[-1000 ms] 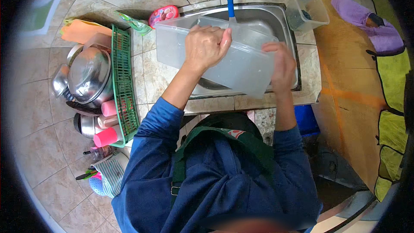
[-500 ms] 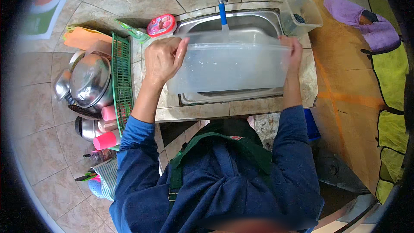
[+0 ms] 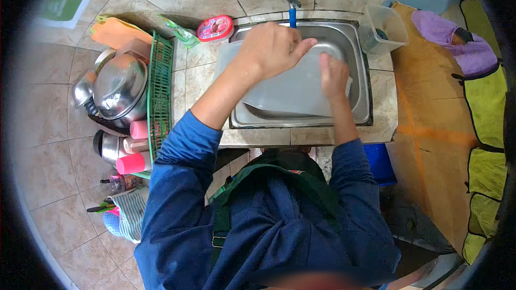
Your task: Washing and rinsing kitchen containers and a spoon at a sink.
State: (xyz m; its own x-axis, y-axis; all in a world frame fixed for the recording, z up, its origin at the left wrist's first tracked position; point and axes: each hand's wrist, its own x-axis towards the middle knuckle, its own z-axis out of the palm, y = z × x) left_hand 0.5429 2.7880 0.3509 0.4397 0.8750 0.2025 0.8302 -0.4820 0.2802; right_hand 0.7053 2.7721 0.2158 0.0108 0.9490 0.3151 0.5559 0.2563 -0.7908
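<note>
A large translucent plastic container [image 3: 287,88] is tilted in the metal sink [image 3: 361,70], below the blue spout [image 3: 292,17] of the tap. My left hand [image 3: 273,51] is wrapped over its far edge near the spout, thumb pointing right; the fingertips are hidden behind the wrist and edge. At the container's right side my right hand [image 3: 335,76] is closed on the rim, slightly blurred, with its thumb raised. The two hands are close together, and both look wet.
Left of the sink, a green dish rack [image 3: 159,86] holds metal pots [image 3: 119,86] and pink cups [image 3: 133,162]. A red tub [image 3: 215,28] sits at the back. A clear container [image 3: 384,32] stands at the back right, beside a purple cloth [image 3: 457,40] and yellow-green cloths [image 3: 486,107].
The plastic container has turned and dropped lower into the sink. My left hand has moved right and away from me, while my right hand has come left and nearer, closing the distance between them.
</note>
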